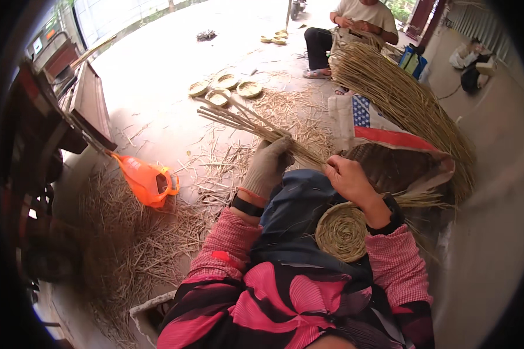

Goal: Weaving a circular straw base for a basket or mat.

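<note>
My left hand (268, 161), in a grey-beige knit glove, is closed round a small bundle of long dry straw stalks (234, 118), whose ends fan out toward the upper left. My bare right hand (348, 178) grips the same stalks farther down, at the lower right end of the bundle. Below my right hand a round, shallow coiled straw piece (337, 232) lies on my dark-trousered lap, partly hidden by my right forearm, with loose straws poking out to the right beside it.
A seated co-worker (361, 17) handles straw at the back. A long straw bundle (404, 102) rests on a printed sack (384, 136) to my right. Several shallow woven baskets (249, 88) sit on the floor ahead. An orange bag (145, 177) hangs at the left above scattered straw scraps (128, 244).
</note>
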The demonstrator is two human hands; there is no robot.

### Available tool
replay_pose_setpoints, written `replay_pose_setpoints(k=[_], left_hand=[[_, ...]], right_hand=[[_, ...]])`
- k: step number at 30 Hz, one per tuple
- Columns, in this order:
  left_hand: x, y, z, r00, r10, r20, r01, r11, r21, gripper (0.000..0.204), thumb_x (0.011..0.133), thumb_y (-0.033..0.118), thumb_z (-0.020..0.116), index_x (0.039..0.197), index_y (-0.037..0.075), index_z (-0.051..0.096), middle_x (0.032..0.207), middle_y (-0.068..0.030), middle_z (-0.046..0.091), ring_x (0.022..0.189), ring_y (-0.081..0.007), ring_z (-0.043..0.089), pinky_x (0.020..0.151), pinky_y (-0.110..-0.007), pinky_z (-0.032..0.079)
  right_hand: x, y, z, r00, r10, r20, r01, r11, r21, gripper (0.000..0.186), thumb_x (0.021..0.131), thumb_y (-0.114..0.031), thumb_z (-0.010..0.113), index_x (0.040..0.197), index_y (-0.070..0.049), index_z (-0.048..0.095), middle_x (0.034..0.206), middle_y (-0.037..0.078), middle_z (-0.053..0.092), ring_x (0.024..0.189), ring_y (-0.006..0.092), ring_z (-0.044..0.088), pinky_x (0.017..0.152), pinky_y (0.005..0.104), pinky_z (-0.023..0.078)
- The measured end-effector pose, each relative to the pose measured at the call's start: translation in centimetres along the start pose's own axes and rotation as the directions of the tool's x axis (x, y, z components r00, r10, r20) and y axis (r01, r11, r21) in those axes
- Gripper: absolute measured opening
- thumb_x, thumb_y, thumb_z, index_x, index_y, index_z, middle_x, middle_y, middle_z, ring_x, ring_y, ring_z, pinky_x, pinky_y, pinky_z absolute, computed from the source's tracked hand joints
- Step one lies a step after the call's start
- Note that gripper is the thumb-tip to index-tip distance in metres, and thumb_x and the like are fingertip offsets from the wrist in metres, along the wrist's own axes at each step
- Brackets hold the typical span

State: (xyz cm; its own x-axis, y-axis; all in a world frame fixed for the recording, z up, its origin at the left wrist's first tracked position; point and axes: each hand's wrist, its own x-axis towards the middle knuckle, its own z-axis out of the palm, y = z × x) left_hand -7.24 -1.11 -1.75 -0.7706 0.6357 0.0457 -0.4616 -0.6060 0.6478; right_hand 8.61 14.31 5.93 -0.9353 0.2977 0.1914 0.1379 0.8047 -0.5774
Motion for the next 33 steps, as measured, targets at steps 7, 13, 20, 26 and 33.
replay_pose_setpoints(k=[7, 13, 20, 26, 33], left_hand=[[2.1, 3.0, -7.0, 0.952, -0.054, -0.302, -0.002, 0.983, -0.182, 0.015, 0.097, 0.009, 0.068, 0.086, 0.009, 0.059, 0.072, 0.0041, 0.052, 0.051, -0.0050, 0.041, 0.039, -0.019, 0.028], [2.7, 6.1, -20.7, 0.896, 0.213, -0.389, -0.079, 0.940, 0.333, 0.007, 0.100, 0.007, 0.062, 0.094, 0.005, 0.060, 0.076, 0.0009, 0.055, 0.060, -0.0073, 0.045, 0.048, -0.021, 0.037], [-4.1, 8.3, -29.8, 0.749, 0.212, -0.628, 0.113, 0.893, 0.436, 0.006, 0.096, 0.008, 0.064, 0.096, 0.002, 0.061, 0.071, -0.0006, 0.054, 0.058, -0.0147, 0.053, 0.053, -0.028, 0.046], [-8.8, 7.6, -33.2, 0.865, 0.184, -0.467, 0.492, -0.490, 0.719, 0.036, 0.093, 0.029, 0.060, 0.110, 0.002, 0.075, 0.110, -0.0244, 0.073, 0.103, -0.0408, 0.071, 0.092, -0.047, 0.056], [-5.9, 9.7, -23.5, 0.833, -0.110, -0.543, 0.476, -0.357, 0.804, 0.077, 0.086, 0.063, 0.071, 0.119, -0.007, 0.071, 0.113, -0.0285, 0.072, 0.109, -0.0349, 0.070, 0.095, -0.044, 0.053]], right_hand=[[-0.5, 0.1, 0.7, 0.999, -0.035, 0.018, 0.037, 0.989, -0.146, 0.018, 0.095, -0.022, 0.067, 0.102, -0.006, 0.067, 0.084, 0.024, 0.068, 0.084, 0.0459, 0.067, 0.071, 0.0540, 0.052], [-1.4, 1.3, -0.5, 0.993, -0.095, 0.076, 0.109, 0.971, -0.212, 0.015, 0.096, -0.021, 0.066, 0.100, -0.006, 0.067, 0.085, 0.023, 0.068, 0.084, 0.0462, 0.066, 0.070, 0.0546, 0.052], [-2.2, 2.9, -4.8, 0.999, 0.014, -0.030, -0.018, 0.987, -0.157, 0.015, 0.098, -0.018, 0.065, 0.101, -0.004, 0.069, 0.081, 0.022, 0.067, 0.075, 0.0392, 0.069, 0.064, 0.0419, 0.052], [-2.9, 3.2, -3.9, 0.998, 0.049, 0.027, -0.047, 0.996, -0.080, 0.015, 0.100, -0.017, 0.064, 0.100, -0.003, 0.069, 0.074, 0.020, 0.061, 0.061, 0.0290, 0.055, 0.061, 0.0371, 0.047], [-3.0, 3.3, -2.2, 0.999, 0.049, 0.021, -0.050, 0.999, 0.016, 0.015, 0.098, -0.016, 0.065, 0.100, -0.001, 0.068, 0.077, 0.023, 0.062, 0.068, 0.0365, 0.061, 0.066, 0.0415, 0.049]])
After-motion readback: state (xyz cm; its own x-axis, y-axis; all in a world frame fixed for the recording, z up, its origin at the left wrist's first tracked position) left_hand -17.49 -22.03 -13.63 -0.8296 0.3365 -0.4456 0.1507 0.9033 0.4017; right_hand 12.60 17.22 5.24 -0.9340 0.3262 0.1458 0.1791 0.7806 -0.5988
